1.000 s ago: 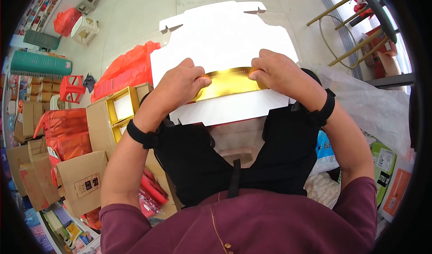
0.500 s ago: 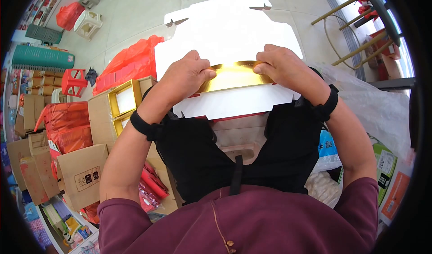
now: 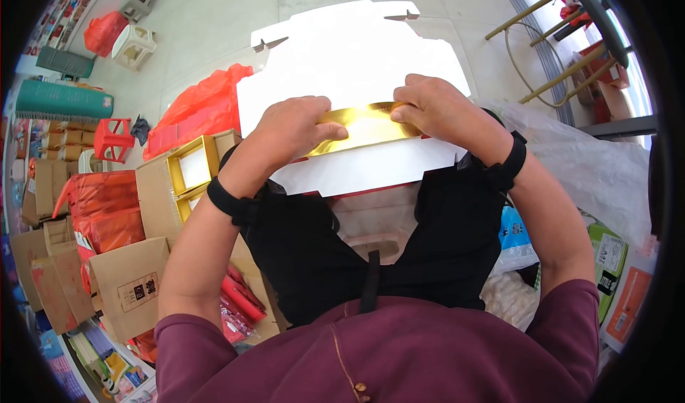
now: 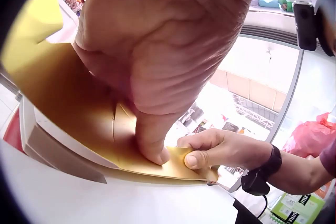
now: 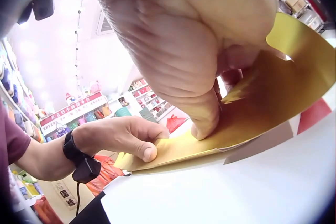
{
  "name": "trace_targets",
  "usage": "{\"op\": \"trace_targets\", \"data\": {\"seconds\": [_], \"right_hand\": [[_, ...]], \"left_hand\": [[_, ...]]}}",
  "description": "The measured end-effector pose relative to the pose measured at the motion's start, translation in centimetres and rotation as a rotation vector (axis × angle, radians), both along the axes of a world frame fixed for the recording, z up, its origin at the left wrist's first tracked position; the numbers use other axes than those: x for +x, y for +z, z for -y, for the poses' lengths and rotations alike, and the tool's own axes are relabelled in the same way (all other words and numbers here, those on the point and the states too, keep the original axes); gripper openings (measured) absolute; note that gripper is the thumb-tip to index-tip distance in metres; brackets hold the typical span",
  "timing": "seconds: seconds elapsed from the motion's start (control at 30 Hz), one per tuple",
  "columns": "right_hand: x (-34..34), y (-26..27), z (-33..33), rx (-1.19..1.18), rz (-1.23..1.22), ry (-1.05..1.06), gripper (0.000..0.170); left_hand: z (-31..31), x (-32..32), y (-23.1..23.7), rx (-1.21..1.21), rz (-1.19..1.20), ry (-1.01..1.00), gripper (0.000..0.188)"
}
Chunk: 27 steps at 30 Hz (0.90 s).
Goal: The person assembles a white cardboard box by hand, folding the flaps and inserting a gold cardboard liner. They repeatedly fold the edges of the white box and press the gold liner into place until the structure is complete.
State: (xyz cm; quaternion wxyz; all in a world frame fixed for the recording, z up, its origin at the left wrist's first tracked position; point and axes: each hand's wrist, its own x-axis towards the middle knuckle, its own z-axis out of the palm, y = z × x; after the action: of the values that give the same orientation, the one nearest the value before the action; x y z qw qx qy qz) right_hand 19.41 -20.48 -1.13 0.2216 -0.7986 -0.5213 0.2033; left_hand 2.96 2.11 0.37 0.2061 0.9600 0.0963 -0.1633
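Shifted inward along the gold strip [image 3: 367, 126] since half a second ago, bringing the left hand [image 3: 296, 128] closer to the right hand [image 3: 444, 114]. From the head view, bowed over the near part of the white card [image 3: 357, 60], near the trousers [image 3: 371, 260], and pinched at two places with curled fingers on one side and thumbs on the other. At left, a gold tray [image 3: 212, 153] on a carton [image 3: 155, 199], with a red bag [image 3: 203, 103] just beyond; at right, a blue packet [image 3: 514, 230]. From the left wrist view, pressed under the left thumb [image 4: 152, 148], nipped near the far end under the right thumb [image 4: 195, 160], and flaring up past the left palm. From the right wrist view, held in the same double pinch, with the right thumb set on the gold face, the left thumb near the opposite end, and an upward curve beyond the right palm; other right fingers mostly hidden.
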Motion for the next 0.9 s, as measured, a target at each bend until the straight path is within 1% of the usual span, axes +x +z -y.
{"op": "trace_targets", "data": {"seconds": [0.07,0.27,0.37,0.47,0.57,0.67,0.77,0.9], "right_hand": [[-0.1,0.1,-0.2,-0.021,-0.004,-0.006,0.024],[0.1,-0.4,-0.2,0.018,0.073,0.037,0.023],[-0.2,0.3,-0.6,-0.064,0.005,0.003,0.023],[0.2,-0.5,-0.6,-0.025,0.066,0.04,0.023],[0.0,0.8,-0.8,-0.128,0.07,0.05,0.025],[0.0,1.0,-0.9,-0.151,0.076,0.041,0.025],[0.1,-0.2,-0.5,-0.017,0.053,0.035,0.023],[0.0,0.1,-0.4,-0.014,0.052,0.042,0.024]], "left_hand": [[-0.1,0.0,-0.3,-0.018,0.021,0.0,0.05],[0.1,0.0,-1.0,-0.001,0.055,-0.008,0.046],[0.2,0.0,-0.8,-0.008,0.058,-0.008,0.045],[0.0,-0.1,-1.0,-0.025,0.073,-0.018,0.044],[-0.1,0.1,-1.0,-0.029,0.075,-0.026,0.045],[-0.3,0.1,-1.3,-0.025,0.072,-0.029,0.045],[-0.3,0.1,-1.4,-0.015,0.075,-0.027,0.045],[0.1,0.2,-1.2,0.017,0.067,-0.021,0.045]]}}
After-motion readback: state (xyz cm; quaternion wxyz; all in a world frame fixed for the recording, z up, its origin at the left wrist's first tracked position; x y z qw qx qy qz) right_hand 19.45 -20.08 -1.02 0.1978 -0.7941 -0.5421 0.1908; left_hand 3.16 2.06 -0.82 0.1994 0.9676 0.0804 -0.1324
